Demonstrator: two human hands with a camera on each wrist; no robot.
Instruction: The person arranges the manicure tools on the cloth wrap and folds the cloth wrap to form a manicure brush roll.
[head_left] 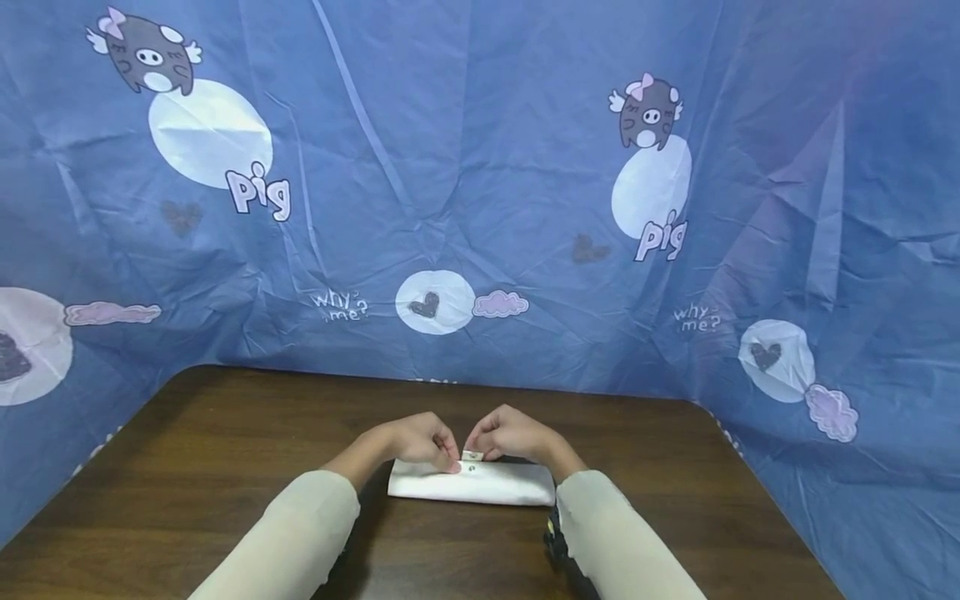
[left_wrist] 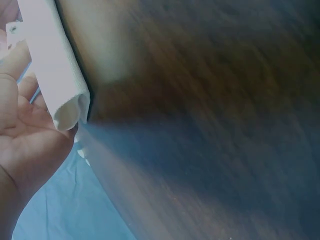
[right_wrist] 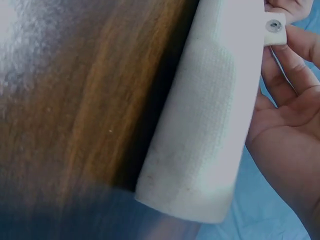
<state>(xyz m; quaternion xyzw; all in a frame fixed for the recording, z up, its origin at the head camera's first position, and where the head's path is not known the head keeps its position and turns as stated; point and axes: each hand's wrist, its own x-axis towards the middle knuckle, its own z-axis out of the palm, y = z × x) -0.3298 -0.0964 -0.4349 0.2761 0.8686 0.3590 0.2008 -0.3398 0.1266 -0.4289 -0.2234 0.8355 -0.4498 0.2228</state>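
A white rolled fabric pouch (head_left: 495,486) lies crosswise on the table in front of the person. A short tab (head_left: 472,456) with a metal snap stands up at its far edge, and another snap part (head_left: 472,469) shows on the pouch just below. The left hand (head_left: 422,439) pinches the far edge left of the tab, its thumb on the near face. With thumb and fingers, the right hand (head_left: 515,435) pinches the tab. In the right wrist view the snap tab (right_wrist: 275,29) sticks out beside the fingers. The left wrist view shows the pouch's open rolled end (left_wrist: 70,112).
The dark wooden table (head_left: 247,450) has rounded far corners. A blue printed cloth (head_left: 525,208) hangs behind it and down both sides. A black strap or device (head_left: 557,542) shows beneath the right sleeve (head_left: 615,533).
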